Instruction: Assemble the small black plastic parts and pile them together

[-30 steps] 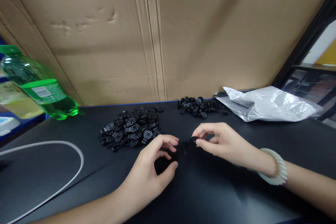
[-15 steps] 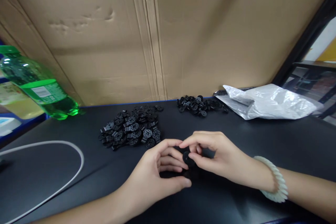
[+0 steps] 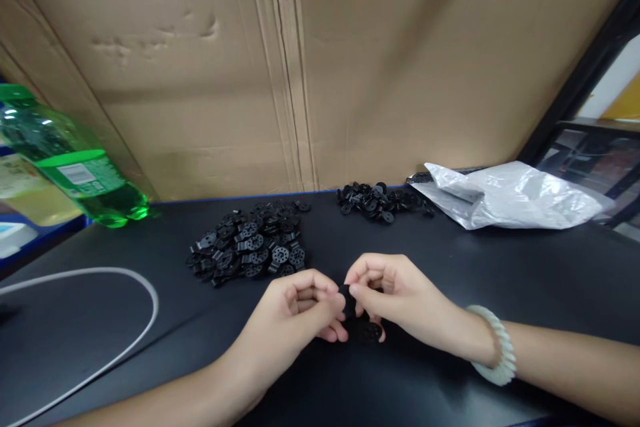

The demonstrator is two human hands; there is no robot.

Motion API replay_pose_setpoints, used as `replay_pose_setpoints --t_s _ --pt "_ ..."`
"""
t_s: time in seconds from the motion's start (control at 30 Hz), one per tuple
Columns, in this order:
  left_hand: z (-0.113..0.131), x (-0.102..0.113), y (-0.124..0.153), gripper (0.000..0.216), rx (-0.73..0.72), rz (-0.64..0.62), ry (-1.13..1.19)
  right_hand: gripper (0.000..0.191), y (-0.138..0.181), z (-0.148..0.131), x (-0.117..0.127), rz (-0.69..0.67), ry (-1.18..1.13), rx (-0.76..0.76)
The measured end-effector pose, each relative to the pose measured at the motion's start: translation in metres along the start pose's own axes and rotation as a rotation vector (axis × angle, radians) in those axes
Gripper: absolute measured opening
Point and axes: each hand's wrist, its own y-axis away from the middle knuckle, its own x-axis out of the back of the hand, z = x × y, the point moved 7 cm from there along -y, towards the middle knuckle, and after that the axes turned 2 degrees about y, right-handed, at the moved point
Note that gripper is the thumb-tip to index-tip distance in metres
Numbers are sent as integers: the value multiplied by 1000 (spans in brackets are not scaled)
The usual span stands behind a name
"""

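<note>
My left hand (image 3: 295, 310) and my right hand (image 3: 395, 293) meet over the middle of the black table (image 3: 500, 267). Both pinch a small black plastic disc part (image 3: 347, 299) between thumbs and fingertips. A second black disc (image 3: 371, 331) shows just under my right hand's lower fingers; whether it is held or lies on the table I cannot make out. A large pile of the same perforated black discs (image 3: 250, 243) lies just beyond my left hand. A smaller pile of black parts (image 3: 380, 199) sits further back. My right wrist wears a pale beaded bracelet (image 3: 495, 353).
A crumpled clear plastic bag (image 3: 510, 195) lies at the back right. A green plastic bottle (image 3: 70, 167) lies tilted at the far left. A white cable (image 3: 125, 320) loops over the left of the table. A cardboard sheet (image 3: 300, 67) stands behind.
My hands have come together and drawn a little nearer to me. The right hand brought a black disc to the left hand, and both now pinch it between them.
</note>
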Motion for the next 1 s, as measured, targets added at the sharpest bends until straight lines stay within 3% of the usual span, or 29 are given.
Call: replay_pose_setpoints --t_s 0.17,0.3,0.47,0.63,1.0 --pt "5 6 0 18 -51 55 -11 17 6 -10 -4 -123 -142 29" --pt "8 12 0 17 -98 91 -31 50 10 -16 -9 -194 -6 121" --pt "9 6 2 17 -164 2 -96 24 6 -8 -4 -118 -53 32" --pt "8 -4 5 19 -156 -71 -87 29 6 -2 1 -45 -60 -19" --pt "3 -4 6 14 -111 -58 -91 33 6 -1 -2 16 -75 -33"
